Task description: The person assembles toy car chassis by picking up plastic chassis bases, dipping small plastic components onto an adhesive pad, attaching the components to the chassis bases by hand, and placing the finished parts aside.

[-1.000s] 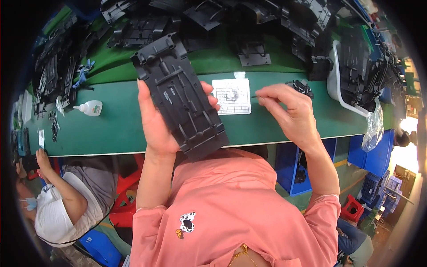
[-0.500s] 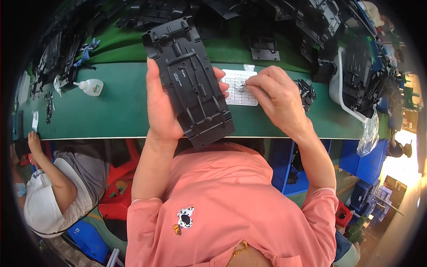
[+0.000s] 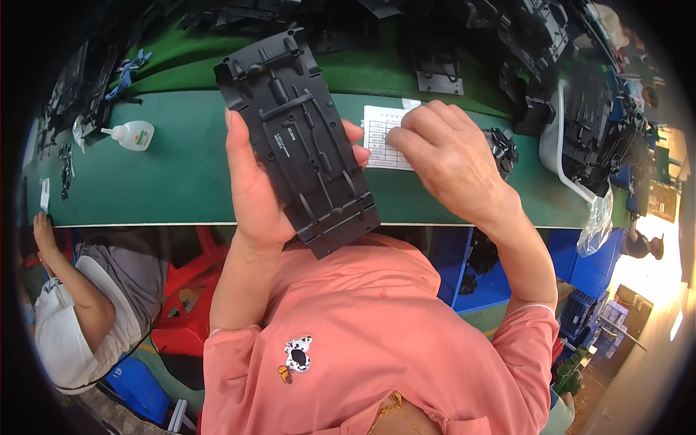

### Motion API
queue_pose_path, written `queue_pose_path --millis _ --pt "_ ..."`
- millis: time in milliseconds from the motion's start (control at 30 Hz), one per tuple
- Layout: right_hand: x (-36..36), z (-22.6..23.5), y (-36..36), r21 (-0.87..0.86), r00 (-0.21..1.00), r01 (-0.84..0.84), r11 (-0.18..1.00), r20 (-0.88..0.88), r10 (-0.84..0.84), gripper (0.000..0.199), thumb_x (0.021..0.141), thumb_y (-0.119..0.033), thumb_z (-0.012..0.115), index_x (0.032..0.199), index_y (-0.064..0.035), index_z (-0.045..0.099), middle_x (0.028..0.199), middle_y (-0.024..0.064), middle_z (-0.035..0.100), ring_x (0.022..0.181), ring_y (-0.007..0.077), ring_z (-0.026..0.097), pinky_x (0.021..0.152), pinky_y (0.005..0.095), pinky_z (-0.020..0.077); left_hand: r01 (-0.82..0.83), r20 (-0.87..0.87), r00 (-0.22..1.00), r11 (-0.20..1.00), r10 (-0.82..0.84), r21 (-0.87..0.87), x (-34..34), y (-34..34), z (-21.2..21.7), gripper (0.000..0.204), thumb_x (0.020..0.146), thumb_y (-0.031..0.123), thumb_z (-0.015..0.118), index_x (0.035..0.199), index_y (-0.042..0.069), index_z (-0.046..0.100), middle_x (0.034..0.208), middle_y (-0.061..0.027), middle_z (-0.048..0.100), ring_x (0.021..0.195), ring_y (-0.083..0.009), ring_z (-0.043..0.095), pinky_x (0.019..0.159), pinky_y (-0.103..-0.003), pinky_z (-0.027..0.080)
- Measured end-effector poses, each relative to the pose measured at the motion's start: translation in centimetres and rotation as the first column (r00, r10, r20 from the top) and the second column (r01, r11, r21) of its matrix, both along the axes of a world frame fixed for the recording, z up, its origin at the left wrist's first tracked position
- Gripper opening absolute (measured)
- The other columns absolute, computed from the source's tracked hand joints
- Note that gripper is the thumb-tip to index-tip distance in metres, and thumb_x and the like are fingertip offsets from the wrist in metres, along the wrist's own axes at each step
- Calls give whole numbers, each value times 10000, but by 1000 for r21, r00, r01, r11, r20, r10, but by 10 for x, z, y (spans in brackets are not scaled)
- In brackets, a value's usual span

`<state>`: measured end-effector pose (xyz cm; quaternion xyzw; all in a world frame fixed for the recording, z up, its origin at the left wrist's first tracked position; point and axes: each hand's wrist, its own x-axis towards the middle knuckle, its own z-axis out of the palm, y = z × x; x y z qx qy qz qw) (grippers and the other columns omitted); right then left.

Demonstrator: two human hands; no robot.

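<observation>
A long black molded plastic chassis plate, with raised ribs and posts, is held tilted above the table's front edge. My left hand wraps it from beneath, thumb along its left edge and fingertips showing past its right edge. To the right, my right hand is bent with its fingers pinched together. What those fingers hold, if anything, is hidden. Beside them lies a white printed sheet with a table on it, partly covered by that hand. Small black plastic parts are heaped just right of my right hand.
A white bin of black parts stands at the right, a clear plastic bag hanging near it. A white squeeze bottle is on the green table. More black parts crowd the back. A co-worker's hand rests at far left.
The plate has shifted slightly left and down in view with my left hand. My right hand has turned, its fingers curling so that the pinched fingertips are now hidden.
</observation>
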<state>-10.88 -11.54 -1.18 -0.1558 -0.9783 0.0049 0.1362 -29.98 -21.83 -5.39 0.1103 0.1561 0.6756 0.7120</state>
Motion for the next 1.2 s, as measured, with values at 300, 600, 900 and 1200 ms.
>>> queue_pose_path --millis 300,600,900,1200 --pt "-1 3 -1 -119 999 22 993 -24 -25 174 703 -5 643 869 -54 621 811 64 548 747 258 542 658 360 441 2 6 1000 1000 -2 -12 1 -2 -1 835 883 706 188 1207 -5 483 1069 -204 586 899 -340 619 826 -454 500" --pt "4 -9 -1 -483 920 239 842 -165 -356 84 765 -43 676 843 -26 651 793 69 566 789 224 556 699 325 432 -2 13 1000 1000 1 10 1 1 -3 870 870 725 179 1210 -16 485 1084 -221 585 922 -326 626 793 -423 528" --pt "14 -17 -8 -429 899 262 864 -216 -380 69 750 -81 697 815 -71 676 779 32 560 770 205 529 722 326 377 16 23 1000 1000 -16 -3 0 -2 -4 843 876 715 214 1240 -3 464 1097 -211 572 927 -346 612 812 -458 509" --pt "17 -16 -6 -284 915 269 920 -223 -336 49 746 -85 693 787 -96 668 773 7 562 763 196 521 709 327 360 37 25 999 999 -37 -10 1 -1 -2 838 876 712 235 1271 1 439 1115 -202 562 944 -331 595 844 -458 495"
